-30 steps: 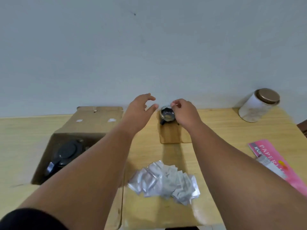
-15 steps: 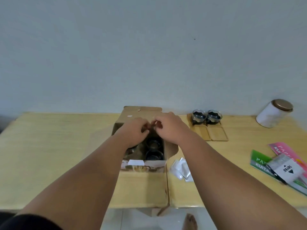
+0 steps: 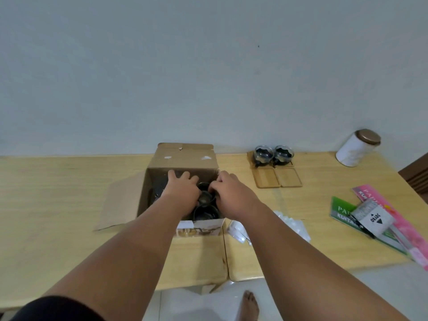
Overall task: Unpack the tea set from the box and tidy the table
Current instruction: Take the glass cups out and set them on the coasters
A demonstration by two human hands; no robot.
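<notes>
Reaching into the open box (image 3: 183, 158), both arms stretched forward, left hand (image 3: 183, 188) and right hand (image 3: 228, 193) each curl a grip round one dark cup (image 3: 205, 198) inside.

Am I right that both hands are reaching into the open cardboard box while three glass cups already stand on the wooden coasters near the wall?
Not quite: the head view shows two glass cups on the wooden coasters near the wall, not three. The rest holds: the left hand and right hand are both reaching into the open cardboard box.
</notes>
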